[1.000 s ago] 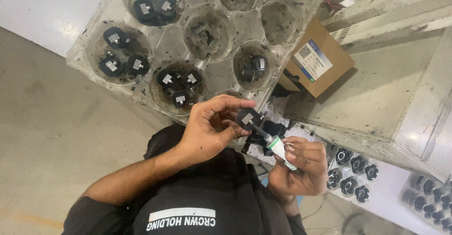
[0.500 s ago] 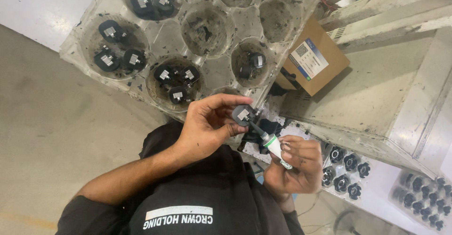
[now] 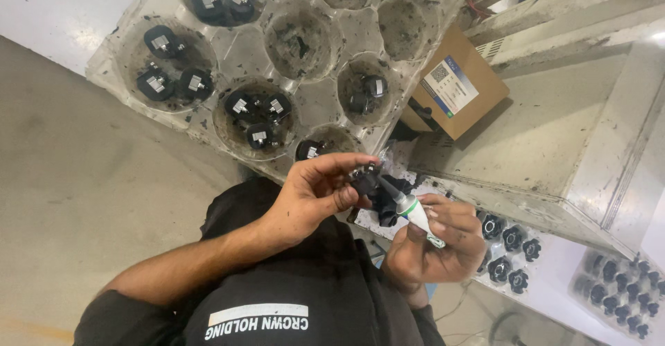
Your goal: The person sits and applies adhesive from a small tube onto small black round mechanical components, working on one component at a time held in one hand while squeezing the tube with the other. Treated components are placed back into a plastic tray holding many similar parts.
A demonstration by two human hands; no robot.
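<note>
Grey concrete floor (image 3: 76,180) fills the left of the frame; a clear moulded tray (image 3: 228,55) of black parts lies upper centre. At centre, a small black part (image 3: 365,178) is pinched closed in the left hand (image 3: 315,197). A white pen-like applicator (image 3: 415,213) is gripped by the right hand (image 3: 436,245), its tip touching the part. A cardboard box (image 3: 460,86) sits upper right.

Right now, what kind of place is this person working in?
Probably a small workshop or factory assembly bench. A clear plastic tray has round cups holding many matching small black parts, more black knobs lie in rows, and a cardboard box sits on a dusty metal bench.
</note>
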